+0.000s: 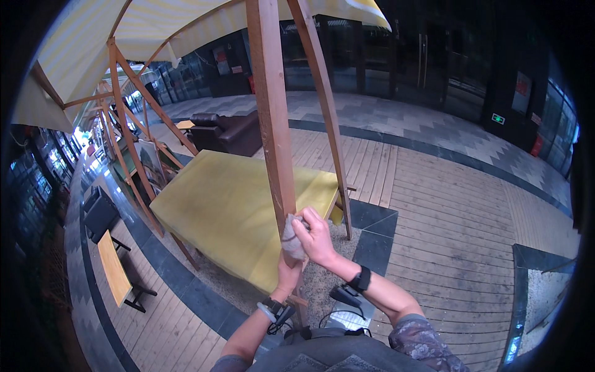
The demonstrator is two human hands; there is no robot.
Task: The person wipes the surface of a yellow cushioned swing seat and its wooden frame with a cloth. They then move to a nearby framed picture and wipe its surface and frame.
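A wooden post (275, 121) of a market stall stands upright right before me. My right hand (317, 236) grips a crumpled grey cloth (293, 237) and presses it against the post. Just below, my left hand (289, 274) is wrapped round the same post; part of its fingers is hidden behind the wood and the cloth. Behind the post stretches a table under a yellow-green tablecloth (218, 200). Both wrists wear dark straps with small devices.
A second, slanting wooden post (327, 102) stands behind at the right. A striped canopy (186, 23) hangs above. Farther off are a brown leather sofa (232, 132), a black armchair (100, 211) and a wooden bench (113, 267). Planked decking (446, 223) lies at the right.
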